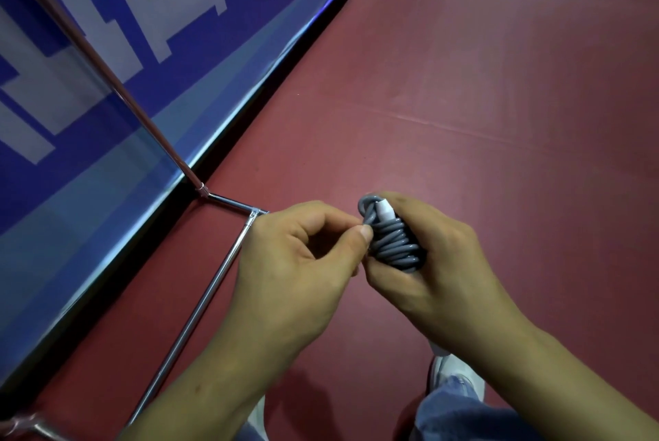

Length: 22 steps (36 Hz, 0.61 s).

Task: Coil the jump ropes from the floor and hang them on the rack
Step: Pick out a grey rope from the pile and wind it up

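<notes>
Jump rope [396, 241] coil gripped in right hand [438, 273], left hand [303, 262] pinching it.

Nothing can be read here. The blue banner [117, 59] along the far left carries large white block shapes, seemingly parts of big characters, but they are cut off by the edge of the view and seen at a steep slant, so no word, number or brand can be made out.
</notes>
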Each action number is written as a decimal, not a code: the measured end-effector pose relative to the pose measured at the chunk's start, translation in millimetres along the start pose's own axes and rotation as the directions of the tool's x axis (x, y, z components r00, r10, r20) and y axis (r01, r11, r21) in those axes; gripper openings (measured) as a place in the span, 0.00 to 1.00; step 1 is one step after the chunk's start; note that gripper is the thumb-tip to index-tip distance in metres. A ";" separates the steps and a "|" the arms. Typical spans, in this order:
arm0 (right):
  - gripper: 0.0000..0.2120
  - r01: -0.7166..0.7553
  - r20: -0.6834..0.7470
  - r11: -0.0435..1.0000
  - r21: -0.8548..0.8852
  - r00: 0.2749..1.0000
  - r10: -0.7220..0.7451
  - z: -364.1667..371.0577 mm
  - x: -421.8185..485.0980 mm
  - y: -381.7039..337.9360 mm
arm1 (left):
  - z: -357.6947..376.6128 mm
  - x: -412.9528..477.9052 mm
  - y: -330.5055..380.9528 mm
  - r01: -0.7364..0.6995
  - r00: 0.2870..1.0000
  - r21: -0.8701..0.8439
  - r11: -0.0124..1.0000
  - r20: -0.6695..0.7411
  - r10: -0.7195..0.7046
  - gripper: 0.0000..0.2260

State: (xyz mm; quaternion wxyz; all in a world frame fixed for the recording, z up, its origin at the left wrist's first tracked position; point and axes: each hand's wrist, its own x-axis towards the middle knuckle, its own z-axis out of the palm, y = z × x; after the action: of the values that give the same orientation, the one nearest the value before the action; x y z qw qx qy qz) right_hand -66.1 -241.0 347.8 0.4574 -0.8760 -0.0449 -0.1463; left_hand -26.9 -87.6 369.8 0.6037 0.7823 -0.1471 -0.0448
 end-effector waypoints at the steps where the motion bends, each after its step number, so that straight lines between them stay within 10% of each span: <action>1: 0.13 0.002 -0.001 1.000 -0.001 1.000 -0.002 -0.3 0.0 -0.6 | -0.7 0.6 0.9 -0.012 1.000 -0.001 1.000 0.014 0.012 0.07; 22: 0.14 0.025 0.109 1.000 0.012 0.994 -0.026 -0.7 -1.4 -0.4 | -3.3 5.4 -9.1 0.149 0.988 -0.176 0.973 0.060 -0.140 0.08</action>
State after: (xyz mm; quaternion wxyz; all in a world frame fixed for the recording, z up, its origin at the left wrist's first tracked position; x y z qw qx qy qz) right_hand -67.7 -241.3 348.1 0.4572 -0.8795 -0.0820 -0.1039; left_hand -19.3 -84.0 362.5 0.6632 0.7320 -0.0994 -0.1202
